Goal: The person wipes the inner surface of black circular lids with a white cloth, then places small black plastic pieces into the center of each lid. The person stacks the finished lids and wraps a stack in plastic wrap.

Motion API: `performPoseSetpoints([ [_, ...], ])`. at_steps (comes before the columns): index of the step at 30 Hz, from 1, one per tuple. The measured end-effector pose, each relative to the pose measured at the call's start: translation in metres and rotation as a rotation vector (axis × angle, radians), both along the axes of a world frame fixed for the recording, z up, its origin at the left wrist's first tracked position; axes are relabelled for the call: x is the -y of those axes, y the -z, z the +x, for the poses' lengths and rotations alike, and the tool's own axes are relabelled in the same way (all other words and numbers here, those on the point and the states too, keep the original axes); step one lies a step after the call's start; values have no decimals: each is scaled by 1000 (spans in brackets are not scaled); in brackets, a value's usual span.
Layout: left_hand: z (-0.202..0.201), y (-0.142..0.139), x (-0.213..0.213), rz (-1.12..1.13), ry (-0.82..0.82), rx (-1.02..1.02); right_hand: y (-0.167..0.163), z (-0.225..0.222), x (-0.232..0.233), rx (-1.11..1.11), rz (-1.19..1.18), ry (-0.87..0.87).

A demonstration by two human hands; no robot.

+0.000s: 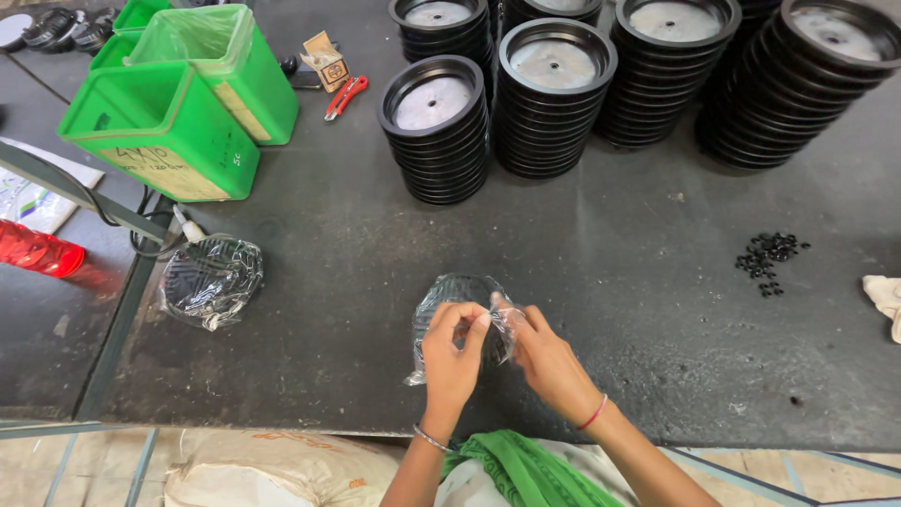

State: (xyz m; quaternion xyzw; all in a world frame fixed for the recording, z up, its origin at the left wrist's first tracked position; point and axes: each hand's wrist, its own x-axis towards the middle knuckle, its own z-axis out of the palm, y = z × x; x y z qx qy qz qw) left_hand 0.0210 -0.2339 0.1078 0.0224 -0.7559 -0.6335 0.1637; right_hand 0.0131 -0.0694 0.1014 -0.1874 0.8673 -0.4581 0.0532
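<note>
While both hands work close together near the front edge of the dark counter [582, 244], the left hand [450, 361] and the right hand [544, 361] each pinch the top of a clear plastic bag [460, 305] that holds a round black part, fingers pressed onto the film from either side; the bag stands tilted just above the counter surface, between the hands. Toward the front-left corner lies a second bagged black part [211, 280], flat on the counter and well apart from the hands. Stacks of black discs [554, 103] with grey centres stand in rows along the back edge, several stacks touching one another. At the back-left corner sit green plastic bins [169, 122]; the nearest carries a pale rectangular label on its side, with handwriting on it, and the one behind it is lined with a clear bag. Beside the bins lie a small tan cardboard box [325, 61] bearing a dark square mark and a red-handled cutter [345, 96]. Near the right edge a scatter of small black rings [770, 258] lies loose, with a pale cloth [884, 299] at the very edge. Off the left edge a red bottle [38, 252] rests on a lower surface.
</note>
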Motion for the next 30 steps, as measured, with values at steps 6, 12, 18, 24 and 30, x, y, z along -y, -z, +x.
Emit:
performPoseSetpoints([
  [6,0,1,-7,-100,40,21,21,-27,-33,36,379,271],
  [12,-5,27,12,-232,5,-128,50,-19,-59,-56,123,356],
  [18,-57,79,74,-365,-305,119,91,-36,-45,358,-43,259],
  [24,-74,109,85,52,-179,469,125,-52,-43,631,-540,167],
  [30,-68,115,89,510,-115,353,129,-34,-40,640,-694,163],
])
